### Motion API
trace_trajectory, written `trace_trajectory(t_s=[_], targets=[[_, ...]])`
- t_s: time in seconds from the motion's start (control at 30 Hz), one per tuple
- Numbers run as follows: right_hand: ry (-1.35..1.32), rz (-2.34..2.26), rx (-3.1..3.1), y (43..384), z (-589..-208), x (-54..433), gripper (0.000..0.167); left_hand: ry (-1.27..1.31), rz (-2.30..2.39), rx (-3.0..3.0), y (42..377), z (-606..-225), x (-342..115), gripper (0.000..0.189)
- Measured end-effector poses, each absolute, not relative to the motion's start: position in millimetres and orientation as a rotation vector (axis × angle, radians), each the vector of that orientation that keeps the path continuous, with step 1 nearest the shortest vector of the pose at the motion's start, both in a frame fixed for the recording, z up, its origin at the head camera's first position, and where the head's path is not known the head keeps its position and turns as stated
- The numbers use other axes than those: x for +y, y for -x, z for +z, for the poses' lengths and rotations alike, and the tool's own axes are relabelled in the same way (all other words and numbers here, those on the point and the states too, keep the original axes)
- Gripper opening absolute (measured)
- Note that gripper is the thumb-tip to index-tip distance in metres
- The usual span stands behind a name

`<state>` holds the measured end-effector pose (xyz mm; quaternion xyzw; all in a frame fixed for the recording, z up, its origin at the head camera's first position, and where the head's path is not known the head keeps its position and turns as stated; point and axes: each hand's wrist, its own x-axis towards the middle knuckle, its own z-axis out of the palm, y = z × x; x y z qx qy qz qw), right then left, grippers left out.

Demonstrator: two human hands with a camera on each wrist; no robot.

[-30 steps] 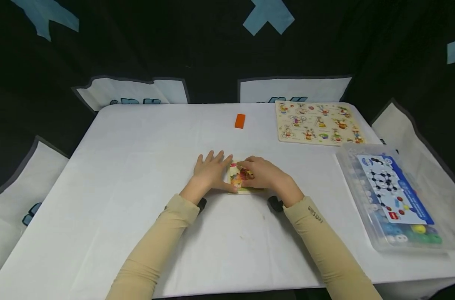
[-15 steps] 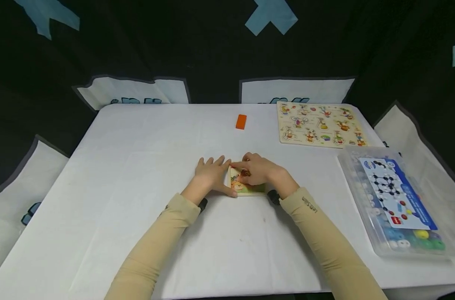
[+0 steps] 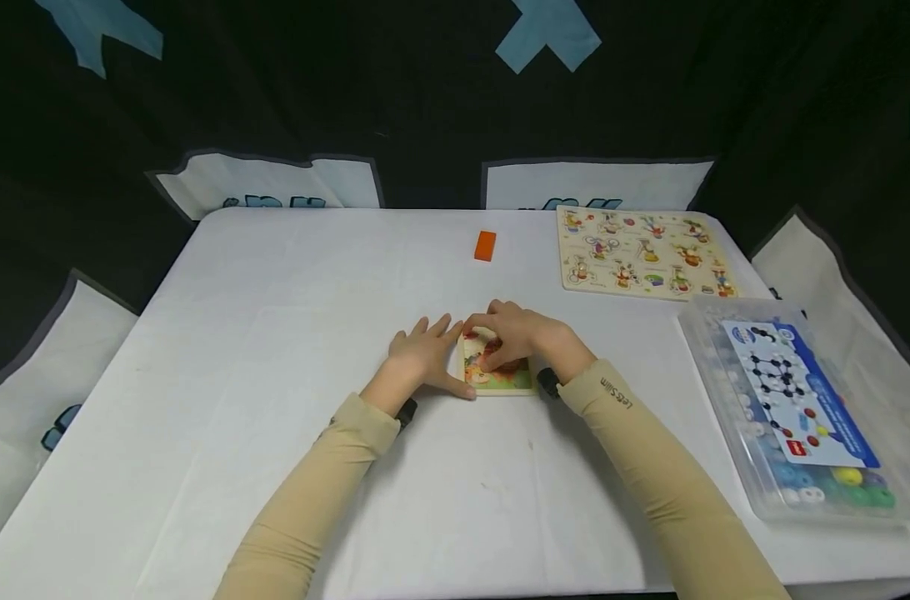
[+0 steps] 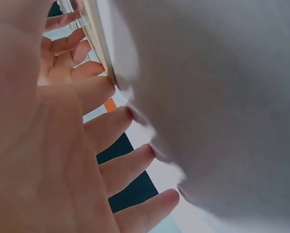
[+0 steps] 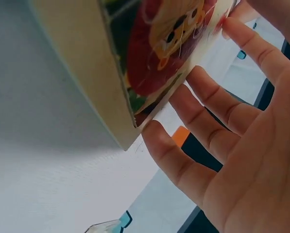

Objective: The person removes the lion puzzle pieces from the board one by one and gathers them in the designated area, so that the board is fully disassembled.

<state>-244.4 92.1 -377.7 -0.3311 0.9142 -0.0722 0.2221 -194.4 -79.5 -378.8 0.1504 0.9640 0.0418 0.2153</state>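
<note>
A small wooden jigsaw puzzle (image 3: 500, 387) with a colourful cartoon picture and a pale frame lies flat on the white table. My left hand (image 3: 423, 360) is spread along its left side, index finger near the far-left corner and thumb by the near-left one. From the right, my right hand (image 3: 522, 332) arches over the board, its thumb on the picture and its index finger reaching the far-left corner. In the right wrist view, that hand's fingertips (image 5: 157, 133) rest at the frame's far edge, beside a cartoon animal's face (image 5: 171, 41). Part of the picture is hidden under this hand.
An orange block (image 3: 485, 246) lies beyond the puzzle. At the back right is a larger wooden picture board (image 3: 642, 254). A clear plastic case (image 3: 732, 467) of coloured beads, with a molecule-model label, stands along the right edge. Dark curtains (image 3: 425, 100) hang behind the table.
My right hand has shifted slightly left over the puzzle, its index finger moving to the far-left corner. More of the board's near-right part shows. My left hand stays at the left side.
</note>
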Motion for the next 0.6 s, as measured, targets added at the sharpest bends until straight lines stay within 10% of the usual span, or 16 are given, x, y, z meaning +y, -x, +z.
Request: trace_trajectory(t_s=[0.6], targets=[[0.943, -0.145, 2.369, 261.8, -370.4, 89.3, 0.062, -0.416, 0.105, 2.682, 194.7, -382.4, -79.9, 0.114]])
